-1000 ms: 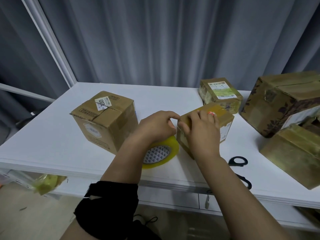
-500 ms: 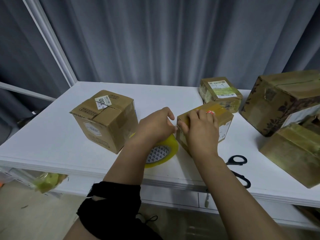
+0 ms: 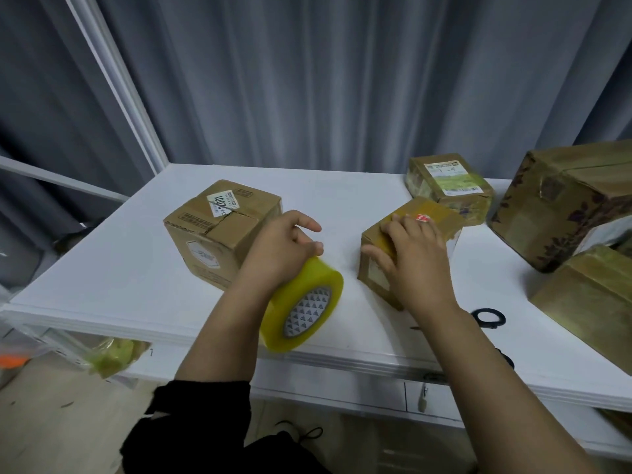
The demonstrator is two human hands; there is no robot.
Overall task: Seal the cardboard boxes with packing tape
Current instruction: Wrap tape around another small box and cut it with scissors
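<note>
White desk (image 3: 102, 285) fills the foreground, with grey curtain (image 3: 307, 80) hung behind it. Nearest, over the front edge, the roll (image 3: 301, 302) is held tilted by the left hand (image 3: 277, 254). The fingers are curled over its upper rim and the index finger is lifted free. Just beyond, to the right, the box (image 3: 374, 271) is pinned down by the right hand (image 3: 413, 258). Its fingers are laid flat and straight on the top, and the thumb is spread onto the near side face. Scissors (image 3: 487, 318) are partly hidden behind the right forearm. Farther back, a left box (image 3: 212, 234) and a labelled box (image 3: 448, 183) are set well apart.

The box is judged light and stiff at its edges. Its taped faces look glossy and probably slippery, so it is best pressed from above or clasped by opposite sides. The roll is judged rigid and light, and best gripped across the rim or through the core. Its free end is likely to be thin and prone to folding on itself.

Compared with half a second ago, the roll has been drawn leftward from the box. The hands were almost touching then, and bare desk is now seen between them. Whether a strip is stretched across cannot be told.
</note>
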